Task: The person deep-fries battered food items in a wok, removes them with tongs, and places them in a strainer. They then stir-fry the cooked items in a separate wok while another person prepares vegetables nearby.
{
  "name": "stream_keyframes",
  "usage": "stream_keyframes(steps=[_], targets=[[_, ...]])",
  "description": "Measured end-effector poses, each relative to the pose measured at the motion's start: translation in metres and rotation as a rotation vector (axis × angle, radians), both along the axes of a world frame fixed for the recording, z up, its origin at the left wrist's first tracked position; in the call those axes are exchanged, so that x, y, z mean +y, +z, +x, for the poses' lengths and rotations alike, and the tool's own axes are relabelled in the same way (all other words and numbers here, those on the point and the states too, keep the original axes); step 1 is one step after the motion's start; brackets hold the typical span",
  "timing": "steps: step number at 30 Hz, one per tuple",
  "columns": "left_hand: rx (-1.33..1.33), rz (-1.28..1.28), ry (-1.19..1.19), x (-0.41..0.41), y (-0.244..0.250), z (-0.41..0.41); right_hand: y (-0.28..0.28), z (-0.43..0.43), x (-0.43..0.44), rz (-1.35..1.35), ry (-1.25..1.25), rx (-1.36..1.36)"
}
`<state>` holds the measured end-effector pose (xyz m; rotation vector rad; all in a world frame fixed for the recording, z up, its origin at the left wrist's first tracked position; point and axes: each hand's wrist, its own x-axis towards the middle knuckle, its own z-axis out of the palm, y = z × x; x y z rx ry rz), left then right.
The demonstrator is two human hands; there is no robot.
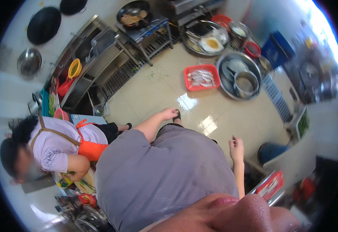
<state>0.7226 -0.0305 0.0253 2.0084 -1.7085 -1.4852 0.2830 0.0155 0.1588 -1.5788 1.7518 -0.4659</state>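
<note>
My left hand (169, 114) hangs in front of my grey shirt, near a dark slipper (177, 114) on the floor; its fingers look loosely curled and nothing shows in them. Low at my other side is my right hand (236, 142), empty, with its fingers a little apart. Ahead on the tiled floor, a red plastic basket (188, 84) holds several pale fish (201, 77). Right beside it, a wide metal basin (219, 76) contains a metal pot (246, 83) and dishes. Farther off stands another basin (186, 46) with plates and other dishes.
A co-worker in an orange apron (91, 149) bends over cut greens at left. Beyond are a steel sink counter (106, 59) and a wok (134, 14) on a metal stand. A floor grate (119, 79), blue crate (277, 49), blue bin (270, 152) and red fish tray (277, 181) also show.
</note>
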Motion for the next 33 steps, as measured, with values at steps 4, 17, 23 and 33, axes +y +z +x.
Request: stream_keyframes(steps=[4, 17, 23, 33], targets=[[-0.34, -0.023, 0.182, 0.096, -0.126, 0.176, -0.001, 0.113, -0.119, 0.21, 0.602, 0.266], [0.376, 0.189, 1.586, 0.162, -0.092, 0.226, -0.097, 0.354, -0.429, 0.465, 0.69, 0.044], [0.167, 0.508, 1.317, 0.192, -0.067, 0.14, -0.138, 0.586, -0.607, 0.385, 0.537, -0.374], [-0.102, -0.08, 1.938, 0.029, -0.003, 0.234, -0.139, 0.826, -0.716, 1.085, 0.328, -0.873]])
